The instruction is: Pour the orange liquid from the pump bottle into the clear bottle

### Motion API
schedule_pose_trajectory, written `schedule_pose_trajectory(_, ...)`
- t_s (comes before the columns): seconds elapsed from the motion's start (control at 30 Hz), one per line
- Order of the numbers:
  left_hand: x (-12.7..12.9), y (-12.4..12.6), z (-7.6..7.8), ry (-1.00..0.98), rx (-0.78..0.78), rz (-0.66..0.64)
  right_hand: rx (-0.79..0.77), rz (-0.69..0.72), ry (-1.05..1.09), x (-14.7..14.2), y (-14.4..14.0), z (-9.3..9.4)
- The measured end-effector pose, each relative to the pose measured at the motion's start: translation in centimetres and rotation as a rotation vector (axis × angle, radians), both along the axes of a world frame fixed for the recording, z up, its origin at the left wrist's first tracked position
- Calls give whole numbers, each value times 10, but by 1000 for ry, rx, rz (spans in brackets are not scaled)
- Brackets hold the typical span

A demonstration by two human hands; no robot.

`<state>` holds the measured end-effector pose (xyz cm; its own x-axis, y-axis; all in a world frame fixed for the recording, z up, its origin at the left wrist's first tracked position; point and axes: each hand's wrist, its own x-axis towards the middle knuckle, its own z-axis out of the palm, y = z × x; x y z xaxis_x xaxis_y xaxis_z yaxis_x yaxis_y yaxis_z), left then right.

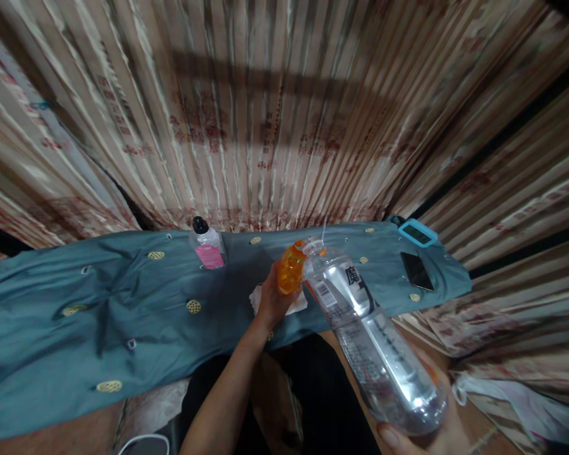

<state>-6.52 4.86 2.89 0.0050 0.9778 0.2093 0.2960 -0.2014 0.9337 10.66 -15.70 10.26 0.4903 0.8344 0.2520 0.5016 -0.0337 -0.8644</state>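
Left hand [271, 297] clamped a small orange bottle [291, 268], upright over the tabletop [99, 303]. Right hand [422, 436] gripped the base of the big clear bottle [370, 335], long axis tilted up-left, mouth touching the orange bottle's top.

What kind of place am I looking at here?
Likely a home room, not a workshop: striped patterned curtains hang behind a table under a teal cloth, with two phones lying on it and a small pink-labelled bottle.
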Motion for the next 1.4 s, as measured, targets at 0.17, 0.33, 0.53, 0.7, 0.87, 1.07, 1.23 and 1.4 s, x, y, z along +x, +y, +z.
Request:
schedule_pose_trajectory(0.17, -1, 1, -3, -10, 12, -22, -9, -12, 16, 0, 0, -2)
schedule_pose_trajectory(0.33, 0, 1, -2, -27, -6, -16, -7, -10, -14, 0, 0, -1)
schedule_pose_trajectory(0.53, 1, 0, 1, -16, -5, -15, -13, -12, -28, 0, 0, 0)
schedule_pose_trajectory(0.7, 1, 0, 0, -3, -9, 5, -5, -1, -50, 1, 0, -1)
schedule_pose_trajectory(0.87, 0, 1, -4, -17, 5, -10, -5, 1, -60, 3, 0, -2)
schedule_pose_trajectory(1.07, -1, 1, -3, -6, 22, -12, 22, 12, -84, 3, 0, -2)
schedule_pose_trajectory(1.23, -1, 0, -3, -8, 1, -17, 16, 11, -64, 4, 0, -4)
schedule_pose_trajectory(1.4, -1, 0, -2, -13, -1, -12, 29, 12, -75, 8, -1, -7)
